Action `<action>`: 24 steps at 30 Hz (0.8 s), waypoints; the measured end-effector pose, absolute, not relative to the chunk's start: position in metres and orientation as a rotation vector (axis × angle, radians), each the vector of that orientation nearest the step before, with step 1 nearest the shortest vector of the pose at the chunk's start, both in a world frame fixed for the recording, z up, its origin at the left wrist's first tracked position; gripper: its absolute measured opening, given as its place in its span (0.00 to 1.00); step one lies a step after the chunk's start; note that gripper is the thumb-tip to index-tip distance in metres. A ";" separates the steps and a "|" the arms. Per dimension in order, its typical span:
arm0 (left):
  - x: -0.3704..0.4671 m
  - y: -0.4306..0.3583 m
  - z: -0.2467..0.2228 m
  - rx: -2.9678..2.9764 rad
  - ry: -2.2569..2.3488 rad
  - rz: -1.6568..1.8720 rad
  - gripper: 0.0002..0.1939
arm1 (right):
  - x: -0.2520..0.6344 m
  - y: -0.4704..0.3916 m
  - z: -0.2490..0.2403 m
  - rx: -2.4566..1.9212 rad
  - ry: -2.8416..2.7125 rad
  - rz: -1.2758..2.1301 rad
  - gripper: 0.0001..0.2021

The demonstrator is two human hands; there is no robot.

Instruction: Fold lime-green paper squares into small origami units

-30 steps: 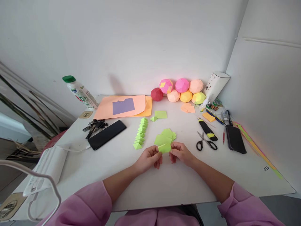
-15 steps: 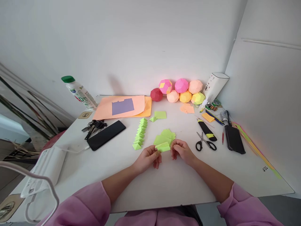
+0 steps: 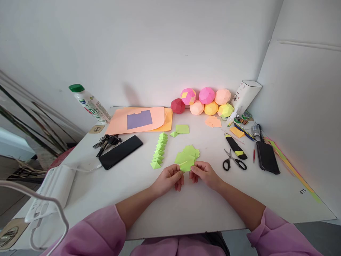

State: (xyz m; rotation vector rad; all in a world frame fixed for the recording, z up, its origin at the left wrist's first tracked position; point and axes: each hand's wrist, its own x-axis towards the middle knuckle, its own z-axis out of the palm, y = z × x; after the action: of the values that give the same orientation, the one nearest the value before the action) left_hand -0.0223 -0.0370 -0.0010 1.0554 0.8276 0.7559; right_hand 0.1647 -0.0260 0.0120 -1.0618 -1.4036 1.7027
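A small folded green paper (image 3: pixel 187 166) is pinched between both hands just in front of a loose pile of green paper pieces (image 3: pixel 190 151). My left hand (image 3: pixel 173 176) grips its left edge with thumb and fingers. At its right end, my right hand (image 3: pixel 201 173) holds the edge in a closed pinch. To the left of the pile runs a row of folded green pieces (image 3: pixel 159 150). Behind the pile lie a green sheet (image 3: pixel 182 129) and one small folded green piece (image 3: pixel 174 134).
Scissors (image 3: pixel 233 161), a cutter (image 3: pixel 236 146) and a black phone (image 3: pixel 267 158) lie at the right. Several paper balls (image 3: pixel 206 95) stand against the wall. Another phone (image 3: pixel 120 152), keys (image 3: pixel 109 142), orange sheets (image 3: pixel 117 121) and a bottle (image 3: pixel 92 106) are at the left.
My right hand has shifted slightly left and now pinches the paper's right edge. The green paper has tilted and its fold looks different. The camera view has moved slightly.
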 end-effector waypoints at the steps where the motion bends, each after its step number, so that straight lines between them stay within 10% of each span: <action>1: -0.023 -0.037 -0.001 1.047 0.823 0.765 0.13 | 0.165 -0.026 0.013 -1.063 -1.387 1.705 0.14; 24: -0.020 -0.033 -0.003 0.927 0.780 0.927 0.16 | 0.167 -0.028 0.006 -0.882 -1.950 0.967 0.13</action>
State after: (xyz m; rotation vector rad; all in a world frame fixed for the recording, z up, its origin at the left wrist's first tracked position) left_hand -0.0201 -0.0326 -0.0032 0.9271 0.7798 0.9273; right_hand 0.1671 -0.0281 0.0058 -0.8820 -1.9496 0.9673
